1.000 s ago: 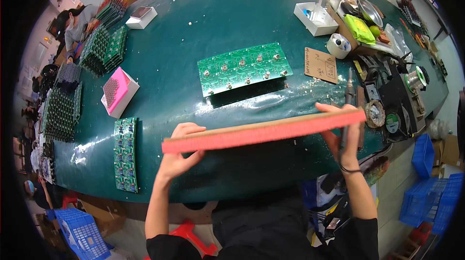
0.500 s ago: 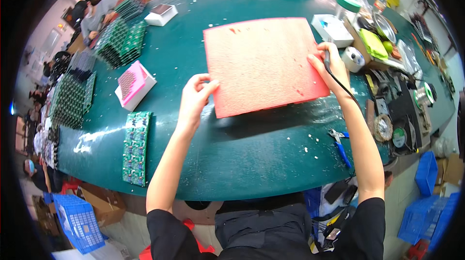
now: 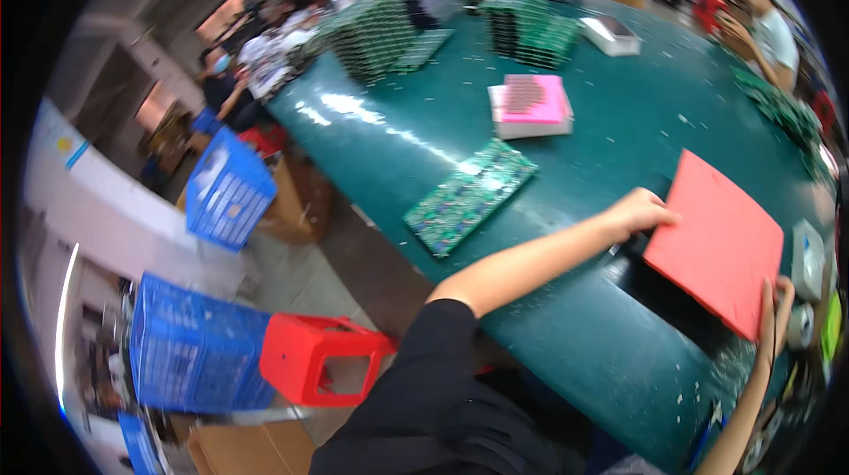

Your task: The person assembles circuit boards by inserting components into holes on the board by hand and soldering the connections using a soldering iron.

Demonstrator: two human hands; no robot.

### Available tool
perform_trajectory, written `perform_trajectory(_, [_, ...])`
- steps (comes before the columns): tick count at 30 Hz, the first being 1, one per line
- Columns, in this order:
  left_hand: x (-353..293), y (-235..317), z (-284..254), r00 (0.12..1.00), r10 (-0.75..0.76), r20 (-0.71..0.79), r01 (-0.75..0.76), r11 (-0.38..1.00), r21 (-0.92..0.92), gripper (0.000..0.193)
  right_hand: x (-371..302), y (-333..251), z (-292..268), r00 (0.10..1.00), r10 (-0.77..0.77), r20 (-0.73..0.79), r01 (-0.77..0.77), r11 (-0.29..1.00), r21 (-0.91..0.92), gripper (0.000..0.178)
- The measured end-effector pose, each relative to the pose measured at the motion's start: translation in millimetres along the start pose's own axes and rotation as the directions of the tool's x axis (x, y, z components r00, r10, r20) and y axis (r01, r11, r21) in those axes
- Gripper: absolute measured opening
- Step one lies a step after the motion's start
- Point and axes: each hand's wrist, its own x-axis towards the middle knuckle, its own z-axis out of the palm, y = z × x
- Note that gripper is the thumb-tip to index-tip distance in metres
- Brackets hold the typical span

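A flat red-pink foam sheet [image 3: 718, 245] is held raised above the green table [image 3: 610, 152], tilted, at the right of the view. My left hand [image 3: 643, 211] pinches its left edge. At the lower right edge, my right hand [image 3: 777, 309] has its fingers closed on the sheet. A dark cord runs along my right wrist, and the tool it leads to cannot be made out. Left of my left hand, a long green circuit board [image 3: 471, 197] lies on the table. Beneath the sheet there is dark shadow, and whatever lies there is hidden.
Behind the board sits a white box with a pink foam block [image 3: 548, 102]. Stacked green boards [image 3: 371, 37] stand along the far side. A red stool [image 3: 318, 360] and blue crates [image 3: 199, 347] are on the floor at left. A person [image 3: 765, 28] sits at the far right.
The view has swung to the left, so the table and sheet now appear further right. Both hands keep hold of the foam sheet, which now appears more tilted. The stool and crates show more fully.
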Motion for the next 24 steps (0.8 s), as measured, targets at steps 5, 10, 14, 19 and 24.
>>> perform_trajectory(5, [3.0,-12.3,-6.8,0.997,-0.055,-0.058,0.053,0.998,-0.034,0.04,4.6,-12.6,12.5,0.996,0.08,0.037,-0.08,0.997,-0.005,0.032])
perform_trajectory(10, [-12.5,4.3,-5.2,0.997,0.0,-0.077,-0.011,0.991,-0.135,0.037,7.1,-13.9,12.7,0.998,0.044,-0.054,-0.039,0.995,0.089,0.031])
perform_trajectory(14, [-25.8,22.4,-9.2,0.999,0.007,-0.045,-0.012,0.993,-0.119,0.038,10.6,-14.4,5.8,0.996,0.046,-0.08,-0.024,0.966,0.257,0.031])
perform_trajectory(19, [-28.9,24.7,0.7,0.99,0.064,0.126,-0.032,0.971,-0.238,0.035,-8.4,-17.2,-26.1,0.985,0.033,-0.169,0.0,0.98,0.197,0.034])
perform_trajectory(24, [-85.9,41.0,-23.3,0.98,0.177,0.087,-0.166,0.979,-0.117,0.064,-38.7,-105.0,-19.8,0.996,0.067,0.058,-0.088,0.757,0.648,0.037])
